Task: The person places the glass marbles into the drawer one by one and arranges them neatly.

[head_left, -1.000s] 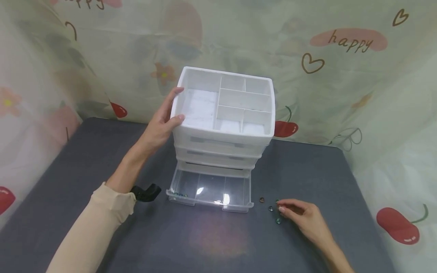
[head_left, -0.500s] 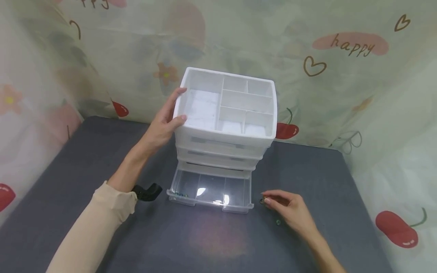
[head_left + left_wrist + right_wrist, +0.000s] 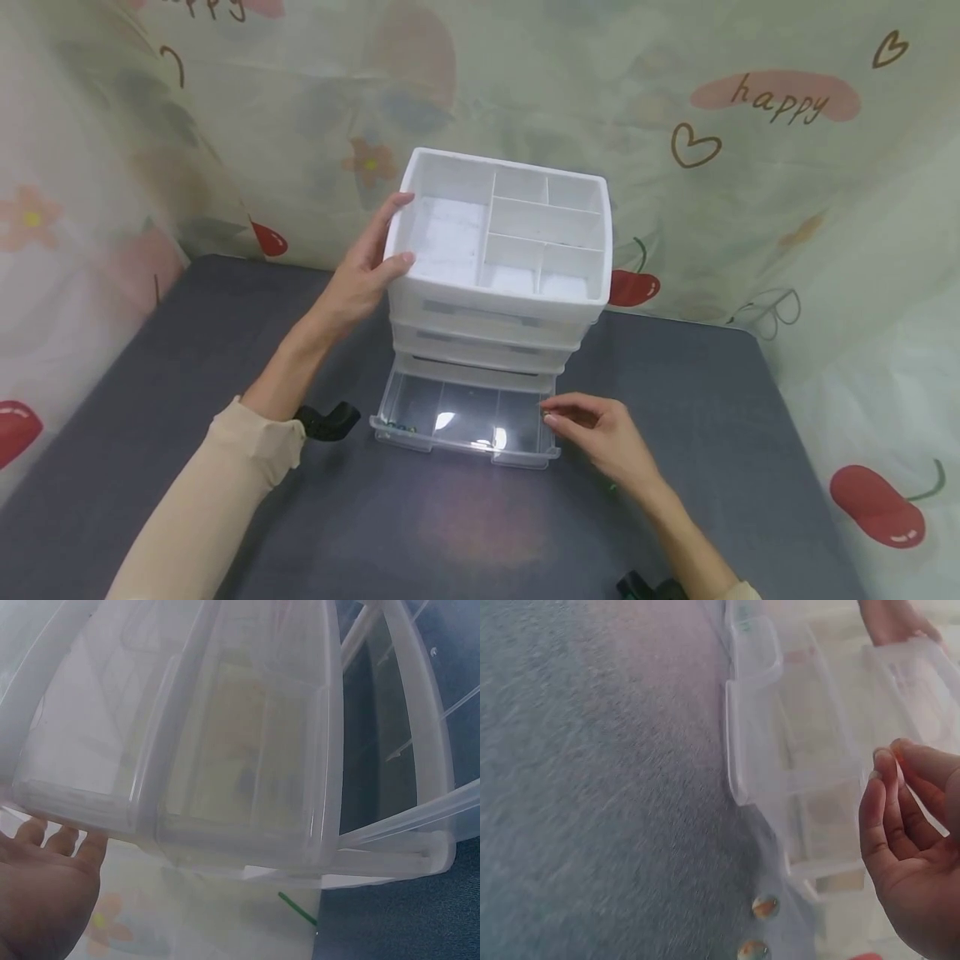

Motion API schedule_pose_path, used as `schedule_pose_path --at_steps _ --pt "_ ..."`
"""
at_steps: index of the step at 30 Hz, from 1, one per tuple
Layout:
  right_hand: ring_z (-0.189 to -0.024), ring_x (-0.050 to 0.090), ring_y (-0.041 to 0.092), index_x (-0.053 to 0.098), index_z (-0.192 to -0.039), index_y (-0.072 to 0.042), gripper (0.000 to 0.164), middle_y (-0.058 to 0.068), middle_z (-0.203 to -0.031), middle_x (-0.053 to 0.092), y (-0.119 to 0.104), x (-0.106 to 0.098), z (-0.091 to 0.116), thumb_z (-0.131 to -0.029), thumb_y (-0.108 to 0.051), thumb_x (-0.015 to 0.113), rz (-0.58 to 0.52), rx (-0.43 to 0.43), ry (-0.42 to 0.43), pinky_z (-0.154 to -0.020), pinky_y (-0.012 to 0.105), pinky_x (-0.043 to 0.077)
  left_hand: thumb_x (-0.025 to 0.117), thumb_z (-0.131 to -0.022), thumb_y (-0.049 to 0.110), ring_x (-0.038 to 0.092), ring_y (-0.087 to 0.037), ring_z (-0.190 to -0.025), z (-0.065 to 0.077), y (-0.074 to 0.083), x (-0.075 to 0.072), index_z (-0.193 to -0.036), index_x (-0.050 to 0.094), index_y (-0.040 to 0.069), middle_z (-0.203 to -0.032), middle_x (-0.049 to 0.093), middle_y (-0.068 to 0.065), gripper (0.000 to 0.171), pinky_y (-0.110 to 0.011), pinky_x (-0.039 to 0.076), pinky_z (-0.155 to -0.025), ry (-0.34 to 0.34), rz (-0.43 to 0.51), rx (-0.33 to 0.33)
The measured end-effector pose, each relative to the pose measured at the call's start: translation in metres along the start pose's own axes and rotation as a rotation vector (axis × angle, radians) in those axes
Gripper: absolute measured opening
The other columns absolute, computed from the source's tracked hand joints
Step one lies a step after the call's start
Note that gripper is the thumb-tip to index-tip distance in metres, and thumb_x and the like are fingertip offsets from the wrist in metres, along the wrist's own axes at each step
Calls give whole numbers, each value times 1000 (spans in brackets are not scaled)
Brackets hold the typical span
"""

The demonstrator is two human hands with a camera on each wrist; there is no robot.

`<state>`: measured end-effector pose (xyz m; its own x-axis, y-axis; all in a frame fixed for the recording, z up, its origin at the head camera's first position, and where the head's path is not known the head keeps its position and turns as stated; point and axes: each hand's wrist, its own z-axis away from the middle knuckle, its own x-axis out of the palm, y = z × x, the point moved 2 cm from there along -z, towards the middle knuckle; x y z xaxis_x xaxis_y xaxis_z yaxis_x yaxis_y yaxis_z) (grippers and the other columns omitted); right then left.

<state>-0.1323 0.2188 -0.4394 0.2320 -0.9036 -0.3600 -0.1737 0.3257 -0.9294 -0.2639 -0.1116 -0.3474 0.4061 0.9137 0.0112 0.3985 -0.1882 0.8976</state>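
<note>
A white plastic drawer organizer (image 3: 495,329) stands on the table, its top tray divided into compartments. Its clear bottom drawer (image 3: 468,408) is pulled out, with several small glass marbles (image 3: 401,428) at its front left. My left hand (image 3: 358,271) grips the organizer's upper left side, thumb and index finger on the rim. Above the drawer's right edge is my right hand (image 3: 596,429), thumb and fingertips pinching a small marble (image 3: 898,752), mostly hidden by the fingers. A green marble (image 3: 612,487) shows beside the right wrist. Two marbles (image 3: 765,907) on the table appear in the right wrist view.
The dark grey tabletop (image 3: 480,533) surrounds the organizer. Behind and beside it hangs a printed curtain (image 3: 300,108). Black wrist camera mounts (image 3: 330,422) sit on both forearms. The upper drawers (image 3: 487,350) are pushed in.
My right hand has moved left from the marbles on the table to the open drawer's right edge, fingertips together. My left hand has kept its hold on the organizer.
</note>
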Motion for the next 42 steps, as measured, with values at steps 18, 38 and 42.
schedule_pose_path --at_steps 18,38,42 --pt "-88 71 28 73 -109 0 24 9 -99 74 -13 21 -24 -89 -12 74 15 -21 -7 -75 29 56 48 -99 -1 18 -15 -143 2 -1 2 -157 22 11 -163 13 0 65 -38 24 -109 10 -14 -7" --pt "-88 72 26 75 -109 0 25 9 -99 75 -22 54 -54 -88 -14 76 -47 45 -56 -74 29 56 47 -98 -3 13 -17 -147 2 0 1 -157 21 10 -163 12 1 65 -35 21 -111 9 -23 -1" --pt "-85 72 25 76 -108 -2 25 7 -96 75 -23 60 -58 -87 -16 76 -60 63 -70 -74 34 56 47 -98 -2 14 -20 -146 2 0 2 -157 21 11 -163 13 1 65 -36 22 -110 9 -22 -5"
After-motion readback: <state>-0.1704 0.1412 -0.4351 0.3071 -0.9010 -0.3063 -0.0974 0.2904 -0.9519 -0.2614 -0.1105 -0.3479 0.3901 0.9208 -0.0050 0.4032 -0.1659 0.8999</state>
